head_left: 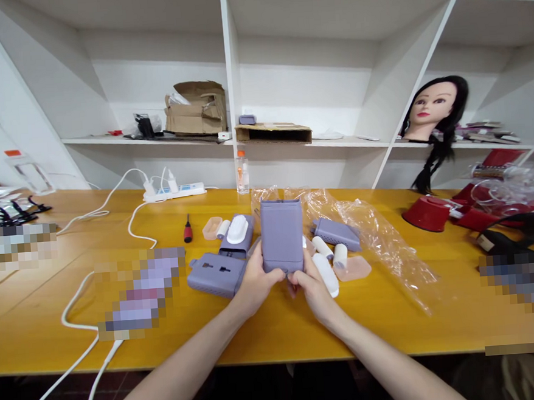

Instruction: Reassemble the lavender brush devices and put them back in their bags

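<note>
A purple-grey plastic case (282, 232) is held upright above the table between both my hands. My left hand (261, 276) grips its lower left corner, the thumb along the bottom edge. At the lower right corner, my right hand (312, 282) is closed on the same case. Left of it lie a similar case with two slots (217, 273) and another case with a white oval piece (237, 229) on top. To the right are a purple case (337, 234), white rolls (340, 256), a white brush-like oval piece (326, 275) and a pale pink tray (356, 268).
Clear plastic wrap (379, 241) spreads behind and right of the parts. A red-handled screwdriver (187, 230), a bottle (242, 174) and a power strip (175, 192) lie or stand farther back. White cables (69, 320) run at left; red lampshade-like items (429, 214) sit at right.
</note>
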Demonstrator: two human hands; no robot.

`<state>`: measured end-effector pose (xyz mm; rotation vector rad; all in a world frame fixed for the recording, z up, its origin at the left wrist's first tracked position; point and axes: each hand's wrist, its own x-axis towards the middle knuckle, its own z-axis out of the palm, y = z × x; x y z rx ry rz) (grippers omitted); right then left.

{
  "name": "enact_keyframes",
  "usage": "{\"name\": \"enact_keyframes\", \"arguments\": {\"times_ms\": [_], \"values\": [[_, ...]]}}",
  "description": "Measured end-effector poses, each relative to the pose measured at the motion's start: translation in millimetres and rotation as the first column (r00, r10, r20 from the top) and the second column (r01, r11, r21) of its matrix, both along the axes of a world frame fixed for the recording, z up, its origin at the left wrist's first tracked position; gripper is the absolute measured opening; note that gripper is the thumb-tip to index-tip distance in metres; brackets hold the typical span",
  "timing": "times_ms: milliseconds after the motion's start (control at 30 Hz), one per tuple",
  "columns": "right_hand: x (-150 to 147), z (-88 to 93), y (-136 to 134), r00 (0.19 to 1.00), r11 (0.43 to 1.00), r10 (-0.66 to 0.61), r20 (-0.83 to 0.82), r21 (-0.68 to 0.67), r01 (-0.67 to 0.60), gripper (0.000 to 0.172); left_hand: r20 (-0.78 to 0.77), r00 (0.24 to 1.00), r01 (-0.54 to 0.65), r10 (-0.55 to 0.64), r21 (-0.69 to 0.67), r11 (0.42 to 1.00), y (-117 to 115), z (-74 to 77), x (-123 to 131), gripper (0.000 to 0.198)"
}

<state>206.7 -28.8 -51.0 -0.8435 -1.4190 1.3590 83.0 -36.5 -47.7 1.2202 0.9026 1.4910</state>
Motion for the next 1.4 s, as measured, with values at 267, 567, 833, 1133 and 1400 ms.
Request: {"name": "enact_keyframes", "arguments": {"times_ms": [267, 567, 833, 1133, 1400], "values": [[3.5, -0.1, 2.6, 0.999, 0.997, -0.047, -0.024, 0.063, 0.048, 0.032, 0.047, 0.988, 0.145, -0.145, 0.006, 0.989, -0.1, 1.0, 2.1, 0.068], [1.2, 2.2, 5.5, 0.997, 1.000, -0.006, -0.082, 0.007, 0.006, 0.028, -0.019, 0.999, 0.047, -0.048, -0.024, 0.999, 1.5, 0.6, 1.3, 0.042], [-1.1, 3.8, 5.4, 0.998, 0.998, -0.064, -0.006, 0.003, 0.064, 0.037, 0.124, 0.982, 0.150, -0.143, -0.048, 0.988, 4.6, -8.4, 2.1, 0.049], [3.1, 0.0, 8.3, 0.982, 0.990, -0.127, 0.143, 0.074, 0.117, 0.037, -0.217, 0.976, -0.022, 0.012, -0.045, 0.999, -1.9, -1.0, -0.4, 0.052], [5.1, -5.7, 13.2, 0.971, 0.987, -0.146, 0.189, 0.092, 0.130, 0.038, -0.264, 0.963, -0.053, 0.051, 0.001, 0.999, -0.5, -3.0, 0.7, 0.051]]}}
